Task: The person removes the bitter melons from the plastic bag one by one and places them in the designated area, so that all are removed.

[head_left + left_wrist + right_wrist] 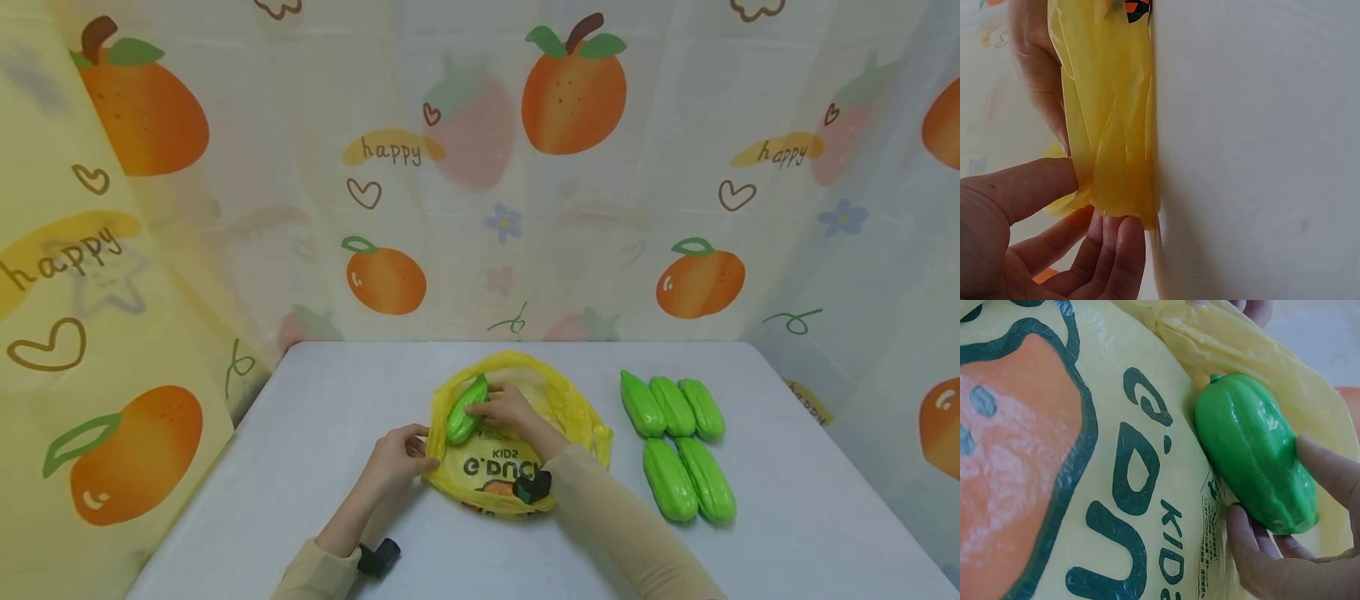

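A yellow plastic bag (495,362) lies on the table with its mouth spread wide and dark printed letters inside. My left hand (393,458) holds the bag's left rim between thumb and fingers; the left wrist view shows the thumb (1041,181) at one side of the yellow film and the fingertips at its lower edge. Inside the mouth, near that rim, my right hand (510,410) grips a glossy green ribbed toy fruit (1254,450). Its thumb and fingers clasp one end, and the stem end points away from the palm.
Several more green toy fruits (671,406) lie in two rows on the table's right side, beside the bag. The white table (315,392) ends at a fruit-printed curtain (465,208) behind and at both sides. Black wrist cameras (380,558) sit on both wrists.
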{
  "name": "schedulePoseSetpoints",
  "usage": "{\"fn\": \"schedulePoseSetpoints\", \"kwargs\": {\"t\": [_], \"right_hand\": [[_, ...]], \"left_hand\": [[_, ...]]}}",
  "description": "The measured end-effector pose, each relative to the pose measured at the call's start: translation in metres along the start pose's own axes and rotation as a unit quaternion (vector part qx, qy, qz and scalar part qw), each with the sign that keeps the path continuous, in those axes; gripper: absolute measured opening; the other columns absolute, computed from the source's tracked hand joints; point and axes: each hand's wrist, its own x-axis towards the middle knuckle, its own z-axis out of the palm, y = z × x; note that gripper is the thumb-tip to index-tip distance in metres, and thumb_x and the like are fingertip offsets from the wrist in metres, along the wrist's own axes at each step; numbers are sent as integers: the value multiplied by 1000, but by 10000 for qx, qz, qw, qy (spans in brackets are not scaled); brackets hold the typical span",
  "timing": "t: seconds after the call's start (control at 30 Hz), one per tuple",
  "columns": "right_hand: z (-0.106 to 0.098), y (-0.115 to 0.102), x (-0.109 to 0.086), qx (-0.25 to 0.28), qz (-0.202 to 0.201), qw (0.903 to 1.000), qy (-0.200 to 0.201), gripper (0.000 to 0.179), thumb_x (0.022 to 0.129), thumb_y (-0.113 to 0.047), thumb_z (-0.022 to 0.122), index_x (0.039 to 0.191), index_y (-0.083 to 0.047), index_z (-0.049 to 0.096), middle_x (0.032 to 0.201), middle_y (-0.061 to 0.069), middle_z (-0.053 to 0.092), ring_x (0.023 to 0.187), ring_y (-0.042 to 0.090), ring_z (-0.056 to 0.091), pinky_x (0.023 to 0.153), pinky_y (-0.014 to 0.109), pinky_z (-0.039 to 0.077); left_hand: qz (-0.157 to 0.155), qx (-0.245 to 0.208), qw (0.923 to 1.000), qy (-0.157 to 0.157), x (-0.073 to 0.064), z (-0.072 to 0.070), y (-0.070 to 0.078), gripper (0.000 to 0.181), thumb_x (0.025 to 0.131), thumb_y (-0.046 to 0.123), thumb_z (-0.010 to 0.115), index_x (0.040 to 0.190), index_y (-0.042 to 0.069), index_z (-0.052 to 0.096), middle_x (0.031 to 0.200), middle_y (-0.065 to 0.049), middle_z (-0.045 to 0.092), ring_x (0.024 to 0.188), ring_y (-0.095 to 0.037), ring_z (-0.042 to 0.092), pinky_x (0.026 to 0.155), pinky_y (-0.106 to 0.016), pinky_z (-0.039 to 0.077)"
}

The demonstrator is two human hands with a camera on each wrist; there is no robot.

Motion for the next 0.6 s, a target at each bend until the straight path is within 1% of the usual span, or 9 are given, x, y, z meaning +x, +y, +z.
{"fn": "schedulePoseSetpoints", "kwargs": {"t": [0.1, 0.17, 0.23, 0.33, 0.47, 0.6], "right_hand": [[0, 1, 1, 57, 24, 10000, 4, 70, 79, -16, 78, 133, 8, 42, 125, 26, 54, 103, 32, 64, 83, 35, 55], [0, 1, 1, 119, 29, 9999, -77, 65, 80, -15, 76, 131, 9, 45, 121, 25, 57, 100, 32, 65, 81, 35, 55], [-1, 1, 1, 158, 34, 9997, -188, 59, 81, -15, 75, 128, 9, 49, 117, 24, 60, 99, 30, 66, 82, 34, 55], [-2, 0, -1, 84, 87, 9995, -301, 52, 81, -16, 75, 123, 8, 55, 111, 20, 65, 98, 27, 66, 83, 33, 54], [-4, -1, -2, -141, 141, 9992, -344, 47, 80, -20, 76, 118, 4, 60, 109, 14, 66, 97, 23, 66, 85, 33, 54], [-6, -1, -2, -17, 207, 9987, -465, 46, 80, -17, 75, 118, 5, 61, 109, 16, 66, 97, 25, 66, 84, 36, 54]], "left_hand": [[-3, -1, 10000, -14, 0, -1, 1, 43, 69, 11, 81, 110, 5, 66, 81, -3, 64, 72, -14, 58, 60, -27, 47], [-21, 3, 10000, -11, 0, -1, 1, 43, 70, 11, 81, 110, 5, 66, 81, -3, 64, 73, -15, 58, 60, -27, 48], [-27, 15, 10000, -4, 0, -1, 1, 43, 70, 11, 81, 110, 5, 66, 81, -3, 64, 73, -15, 58, 60, -27, 48], [-6, 34, 10000, 10, -1, 0, 1, 44, 70, 11, 81, 110, 5, 66, 81, -3, 64, 73, -15, 58, 61, -28, 48], [32, 11, 10000, 27, -1, 0, 0, 44, 70, 11, 81, 110, 5, 66, 81, -3, 64, 73, -15, 58, 61, -28, 48], [14, -6, 10000, 59, -1, 0, -1, 44, 69, 11, 81, 110, 5, 66, 81, -3, 64, 73, -15, 58, 61, -28, 49]]}}
